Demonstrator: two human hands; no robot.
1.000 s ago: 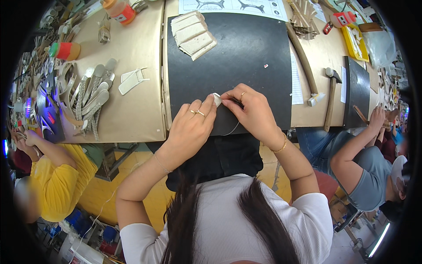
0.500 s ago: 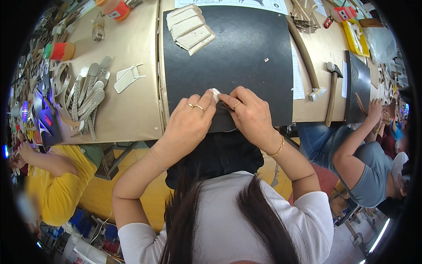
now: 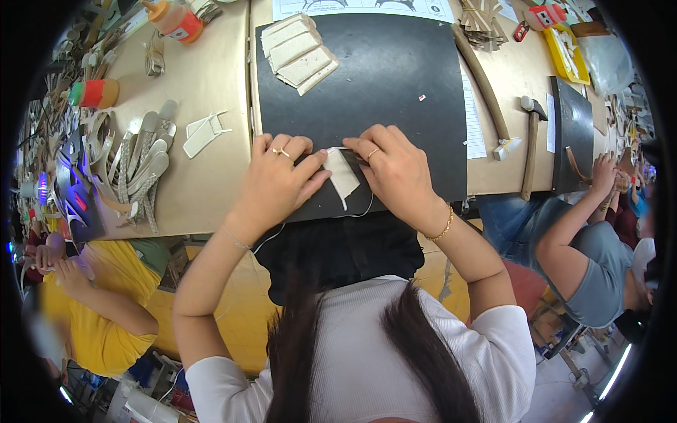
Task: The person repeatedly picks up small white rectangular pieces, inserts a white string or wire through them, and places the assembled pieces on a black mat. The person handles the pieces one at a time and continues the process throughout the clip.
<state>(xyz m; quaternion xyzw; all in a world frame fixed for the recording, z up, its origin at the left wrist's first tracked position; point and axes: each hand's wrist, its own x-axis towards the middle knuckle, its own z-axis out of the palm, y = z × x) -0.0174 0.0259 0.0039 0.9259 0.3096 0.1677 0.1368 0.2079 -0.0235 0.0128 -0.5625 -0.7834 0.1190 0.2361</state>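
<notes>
A small cream leather-like piece (image 3: 343,170) with a folded edge lies on the black mat (image 3: 395,77) near its front edge. Closed at the thumb and index finger, my left hand (image 3: 278,176) grips its left edge. At its upper right corner, my right hand (image 3: 396,168) has its fingers pinched round a thin white cord (image 3: 369,203). This cord loops below the right hand, and a stretch of it hangs past my left wrist. What lies under the right fingertips is partly hidden.
Several stacked cream pieces (image 3: 300,53) lie at the mat's far left. Left of the mat are another pale piece (image 3: 204,134), a bundle of straps (image 3: 144,151) and glue bottles (image 3: 95,93). A hammer (image 3: 532,141) lies right. Other people sit on both sides.
My hands have moved apart, the left one shifting left. The cream piece, mostly covered by fingers before, now shows between them, and the white cord has come into view.
</notes>
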